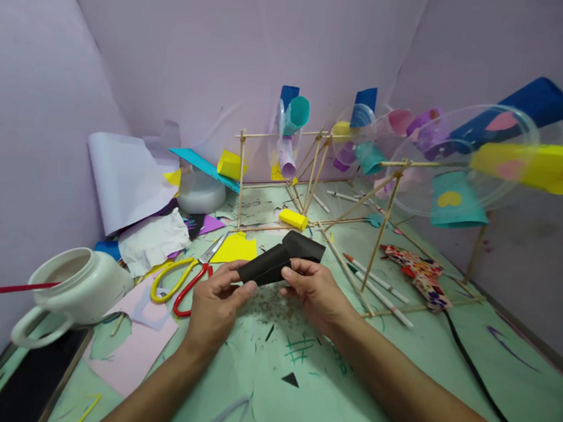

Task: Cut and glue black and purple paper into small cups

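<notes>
a rolled sheet of black paper is held near the middle of the frame, above the table covered in pale green. the left hand is clamped on its left end; the right hand pinches its lower edge, thumb and fingers together on it.

the most open room runs from below the hands to the lower right of the frame, crossed by the right forearm and marked by a small black paper triangle. pale lilac walls bound the table at the left, back and right.

just left of the left hand lie metal scissors with one yellow and one red handle. farther left are a white jug with a looped handle, a thin red stick reaching into its mouth, and a torn pale pink sheet.

beyond the hands sit a flat yellow paper piece and a small yellow paper roll. a thin wooden stick frame, with clear discs and coloured paper tubes, blocks the upper right. a floral-patterned tool trails a black cord toward the lower right corner.
</notes>
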Tool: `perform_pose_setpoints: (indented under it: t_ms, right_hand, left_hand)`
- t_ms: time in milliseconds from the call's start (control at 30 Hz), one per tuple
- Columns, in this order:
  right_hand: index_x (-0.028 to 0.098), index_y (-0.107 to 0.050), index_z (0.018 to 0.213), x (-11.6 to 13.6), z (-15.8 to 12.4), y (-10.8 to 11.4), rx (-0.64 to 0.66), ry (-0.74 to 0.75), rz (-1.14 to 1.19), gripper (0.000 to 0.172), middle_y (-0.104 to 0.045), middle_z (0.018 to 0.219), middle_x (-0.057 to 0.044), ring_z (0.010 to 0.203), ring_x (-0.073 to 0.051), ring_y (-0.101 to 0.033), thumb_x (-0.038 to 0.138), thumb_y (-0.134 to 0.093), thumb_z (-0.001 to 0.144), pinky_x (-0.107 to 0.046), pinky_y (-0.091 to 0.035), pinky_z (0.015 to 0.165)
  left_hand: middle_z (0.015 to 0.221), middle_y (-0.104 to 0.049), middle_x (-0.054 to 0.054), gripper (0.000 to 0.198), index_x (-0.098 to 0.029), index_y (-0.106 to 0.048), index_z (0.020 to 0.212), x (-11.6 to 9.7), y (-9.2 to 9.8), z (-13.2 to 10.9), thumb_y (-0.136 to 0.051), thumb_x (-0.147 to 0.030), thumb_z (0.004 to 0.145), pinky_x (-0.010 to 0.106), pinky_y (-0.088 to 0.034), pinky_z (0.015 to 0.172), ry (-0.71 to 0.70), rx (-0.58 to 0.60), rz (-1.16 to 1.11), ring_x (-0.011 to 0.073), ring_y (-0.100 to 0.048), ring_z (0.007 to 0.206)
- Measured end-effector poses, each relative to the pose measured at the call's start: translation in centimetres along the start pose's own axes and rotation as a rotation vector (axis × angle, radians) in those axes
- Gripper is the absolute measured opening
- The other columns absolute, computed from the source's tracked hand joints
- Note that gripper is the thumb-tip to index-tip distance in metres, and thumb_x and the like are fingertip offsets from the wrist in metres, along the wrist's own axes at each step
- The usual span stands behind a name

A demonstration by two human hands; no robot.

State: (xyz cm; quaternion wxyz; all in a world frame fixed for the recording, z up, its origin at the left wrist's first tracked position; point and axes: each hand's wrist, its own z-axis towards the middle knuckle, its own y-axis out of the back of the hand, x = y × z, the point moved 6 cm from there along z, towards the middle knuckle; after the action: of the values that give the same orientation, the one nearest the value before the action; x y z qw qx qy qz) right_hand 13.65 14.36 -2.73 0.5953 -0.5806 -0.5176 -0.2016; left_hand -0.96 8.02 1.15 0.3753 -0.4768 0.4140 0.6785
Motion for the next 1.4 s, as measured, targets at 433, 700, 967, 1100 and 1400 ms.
perform_pose_setpoints:
  t_ms: [433,700,967,1100,1400]
  right_hand:
    - [0.018,-0.065,0.065,3.7,-2.5,-2.5,0.162,0.696,-0.640,0.009,-0.046,0.083,-0.002,0.074,-0.013,-0.051,0.009,-0.062,0.065,-0.024,-0.045,0.057]
    - [0.018,-0.070,0.070,4.2,-4.6,-3.7,0.293,1.057,-0.924,0.017,-0.042,0.073,-0.001,0.067,-0.012,-0.046,0.005,-0.058,0.067,-0.025,-0.038,0.056]
    - [0.015,-0.069,0.068,4.0,-3.8,-3.1,0.260,0.881,-0.891,0.011,-0.048,0.062,0.001,0.057,-0.010,-0.047,0.007,-0.062,0.065,-0.022,-0.035,0.050]
    - [0.013,-0.069,0.067,3.9,-3.3,-3.3,0.318,0.776,-0.887,0.005,-0.051,0.060,0.000,0.058,-0.011,-0.049,0.011,-0.065,0.069,-0.022,-0.036,0.052]
    - [0.014,-0.066,0.070,4.0,-3.1,-3.2,0.244,0.769,-0.854,0.012,-0.048,0.061,0.002,0.057,-0.009,-0.047,0.004,-0.059,0.070,-0.021,-0.035,0.051]
  left_hand:
    - [0.123,-0.055,0.012,0.056,-0.018,-0.054,0.111,0.5,0.6,1.2,-0.072,-0.035,0.061,0.038,-0.043,0.089,-0.053,0.230,0.183,0.0270,-0.053,0.108]
    - [0.102,-0.067,0.003,0.052,-0.022,-0.056,0.106,0.3,-0.8,0.6,-0.072,-0.017,0.057,0.033,-0.048,0.081,-0.075,0.385,0.366,0.0227,-0.062,0.093]
    - [0.077,-0.066,0.000,0.031,-0.019,-0.058,0.083,0.0,-1.2,0.6,-0.072,-0.026,0.057,0.026,-0.048,0.066,-0.065,0.281,0.242,0.0168,-0.060,0.072]
    - [0.075,-0.067,0.000,0.028,-0.017,-0.062,0.081,0.1,-1.5,0.8,-0.072,-0.025,0.056,0.027,-0.047,0.067,0.012,0.323,0.237,0.0176,-0.060,0.071]
    - [0.085,-0.067,0.006,0.044,-0.012,-0.061,0.094,1.1,-1.6,0.4,-0.071,-0.038,0.060,0.031,-0.045,0.071,0.185,0.404,0.093,0.0225,-0.059,0.081]
